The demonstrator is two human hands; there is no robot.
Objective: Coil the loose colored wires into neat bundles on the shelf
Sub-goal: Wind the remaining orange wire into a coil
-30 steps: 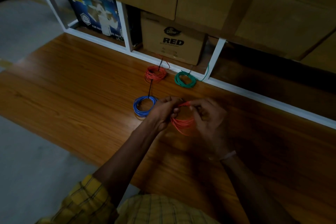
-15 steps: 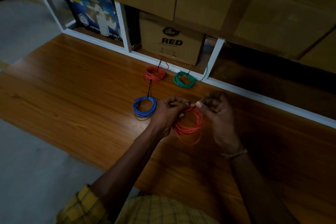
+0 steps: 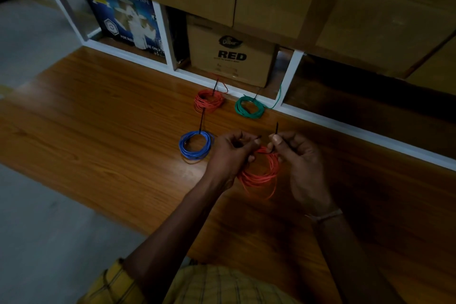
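Note:
An orange wire coil [image 3: 260, 175] hangs between my two hands just above the wooden shelf board [image 3: 111, 131]. My left hand [image 3: 230, 155] grips its left side and pinches one end of a black tie. My right hand [image 3: 299, 155] pinches the other end of the black tie [image 3: 276, 128], which sticks up. A blue coil [image 3: 196, 144] with a black tie lies just left of my left hand. Farther back lie a red coil [image 3: 209, 100] and a green coil [image 3: 249, 107], each tied.
White shelf dividers [image 3: 291, 76] stand behind the coils. A cardboard box marked RED [image 3: 232, 54] and a blue printed box [image 3: 125, 22] sit in the compartments. Large cartons [image 3: 345, 2] hang over the back. Grey floor [image 3: 37, 229] lies to the left.
The orange coil has opened from a squeezed bunch into a wider ring. My hands have drawn apart, and the black tie's end now sticks up from my right hand.

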